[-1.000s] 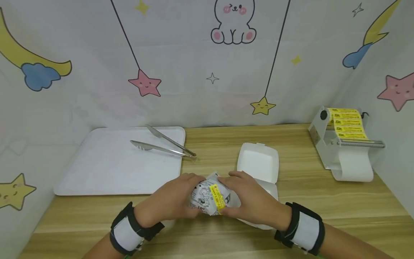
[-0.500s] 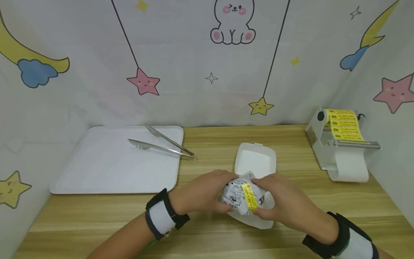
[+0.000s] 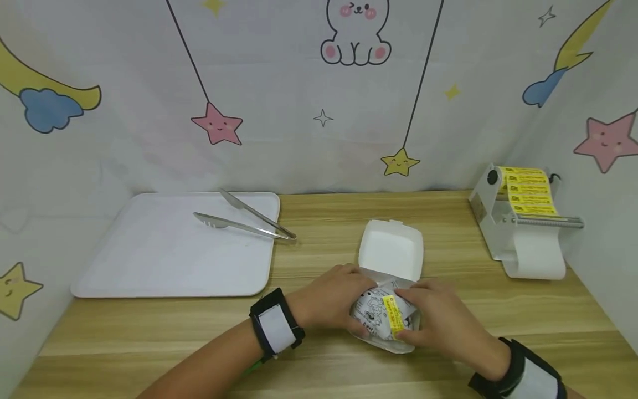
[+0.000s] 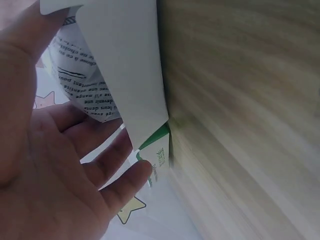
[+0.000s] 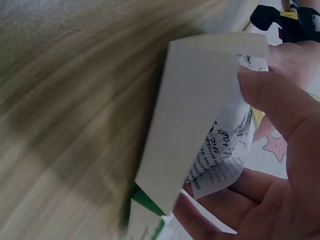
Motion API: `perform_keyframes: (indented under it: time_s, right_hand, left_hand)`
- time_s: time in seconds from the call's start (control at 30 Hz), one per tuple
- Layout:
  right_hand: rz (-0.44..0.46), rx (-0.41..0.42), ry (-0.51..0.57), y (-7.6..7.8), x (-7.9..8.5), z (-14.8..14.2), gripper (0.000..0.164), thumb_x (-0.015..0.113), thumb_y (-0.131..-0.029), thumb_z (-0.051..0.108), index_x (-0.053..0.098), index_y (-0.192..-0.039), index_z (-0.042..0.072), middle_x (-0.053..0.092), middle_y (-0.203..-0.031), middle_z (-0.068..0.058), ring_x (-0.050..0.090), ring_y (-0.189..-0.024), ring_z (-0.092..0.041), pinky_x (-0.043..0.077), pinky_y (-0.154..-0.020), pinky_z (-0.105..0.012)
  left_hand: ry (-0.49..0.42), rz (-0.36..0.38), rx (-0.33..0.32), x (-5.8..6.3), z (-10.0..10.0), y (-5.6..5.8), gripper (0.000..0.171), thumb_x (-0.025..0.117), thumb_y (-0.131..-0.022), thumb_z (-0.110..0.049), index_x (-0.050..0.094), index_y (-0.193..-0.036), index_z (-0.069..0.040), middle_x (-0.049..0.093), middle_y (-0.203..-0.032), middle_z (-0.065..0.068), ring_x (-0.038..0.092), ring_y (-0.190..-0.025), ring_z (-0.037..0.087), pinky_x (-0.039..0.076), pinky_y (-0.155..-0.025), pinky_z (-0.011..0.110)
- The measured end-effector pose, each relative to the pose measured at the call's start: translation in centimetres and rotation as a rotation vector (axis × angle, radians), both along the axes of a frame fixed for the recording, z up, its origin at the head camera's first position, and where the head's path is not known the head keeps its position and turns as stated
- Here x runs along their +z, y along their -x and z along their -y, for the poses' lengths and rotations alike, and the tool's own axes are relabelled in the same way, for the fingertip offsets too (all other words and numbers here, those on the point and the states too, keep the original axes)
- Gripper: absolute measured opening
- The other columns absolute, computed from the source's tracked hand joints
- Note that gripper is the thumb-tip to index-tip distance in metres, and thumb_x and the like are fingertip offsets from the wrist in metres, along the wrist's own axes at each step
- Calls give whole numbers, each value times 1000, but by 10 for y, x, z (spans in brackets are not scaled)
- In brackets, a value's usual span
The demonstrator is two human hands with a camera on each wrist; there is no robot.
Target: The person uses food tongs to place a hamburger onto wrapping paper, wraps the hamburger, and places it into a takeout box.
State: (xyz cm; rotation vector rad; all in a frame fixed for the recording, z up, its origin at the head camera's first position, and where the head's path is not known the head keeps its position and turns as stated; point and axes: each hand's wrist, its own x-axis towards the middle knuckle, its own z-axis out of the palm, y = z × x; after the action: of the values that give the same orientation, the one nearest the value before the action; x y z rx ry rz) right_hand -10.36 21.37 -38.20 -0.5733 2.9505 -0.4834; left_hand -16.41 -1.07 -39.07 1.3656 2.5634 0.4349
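A round parcel (image 3: 372,311), burger-like in shape, is wrapped in white printed paper with a yellow label (image 3: 393,315) across it. It sits in the base of a white clamshell box (image 3: 391,249), whose lid lies open toward the back. My left hand (image 3: 333,299) grips the parcel's left side, thumb in front. On the other side my right hand (image 3: 441,316) holds it between thumb and fingers. In the left wrist view, printed paper (image 4: 82,75) shows above the box wall (image 4: 122,70). The right wrist view shows the thumb right at the box rim (image 5: 200,100).
Metal tongs (image 3: 244,224) lie over the right edge of a white tray (image 3: 174,255) at the left. A label dispenser (image 3: 525,221) with a yellow label roll stands at the back right. A printed cloth (image 3: 279,83) hangs behind the wooden table (image 3: 319,221).
Both hands have carried the parcel to the right, over the box, and lowered it into the base. The tongs, tray and dispenser have stayed in place.
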Motion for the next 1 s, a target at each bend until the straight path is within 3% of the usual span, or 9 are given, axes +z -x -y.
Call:
perform_keyframes:
  time_s: [0.2,0.4,0.5,0.63,0.73,0.9,0.93,1.0]
  right_hand:
    - [12,16,-14,3,-8,1,73,84,-62,45,63,-121,8,63,-114,-5,52,-111,-28,41,-91,-51]
    - [16,57,-21,2,-8,1,75,84,-63,40,59,-125,4,59,-124,-8,45,-120,-31,37,-97,-53]
    - [6,68,-25,1,-7,2,78,84,-63,40,57,-127,4,55,-127,-10,42,-122,-31,37,-98,-53]
    - [-19,67,-23,1,2,-1,90,84,-60,47,52,-132,3,54,-126,-11,43,-120,-30,40,-96,-51]
    - [-2,18,38,3,11,-7,98,80,-61,56,45,-137,5,50,-130,-14,44,-120,-33,42,-94,-53]
    - [94,-137,260,18,21,-20,91,63,-79,59,32,-142,0,38,-139,-24,42,-122,-41,43,-92,-56]
    - [127,-166,301,22,21,-22,90,60,-83,57,29,-143,-2,37,-139,-26,42,-122,-42,44,-91,-55]
    - [207,-216,367,29,18,-26,89,55,-88,55,21,-144,-6,32,-141,-31,41,-123,-45,44,-91,-53]
  left_hand:
    - [64,-51,3,0,2,-2,79,70,-65,-67,55,-124,-18,58,-114,-10,43,-111,11,37,-95,30]
    - [56,-64,24,0,1,-2,77,53,-75,-73,57,-125,-14,60,-119,-5,45,-115,14,39,-95,33]
    - [21,-69,40,-2,1,0,72,45,-83,-69,57,-127,-13,57,-125,-1,47,-117,15,40,-98,34]
    - [-107,-62,82,1,1,6,62,43,-90,-60,58,-126,-12,54,-122,1,52,-109,13,44,-94,30]
    - [-254,58,194,6,3,12,59,46,-92,-54,54,-129,-9,51,-123,4,53,-106,14,47,-88,28]
    - [-457,399,474,7,6,30,65,39,-96,-53,42,-138,-4,49,-131,11,54,-110,22,48,-87,35]
    - [-482,466,515,5,7,34,65,36,-97,-54,41,-139,-4,53,-124,13,55,-104,23,48,-85,36]
    - [-525,626,566,1,8,39,72,28,-96,-58,33,-144,-4,50,-130,15,54,-111,28,47,-91,39]
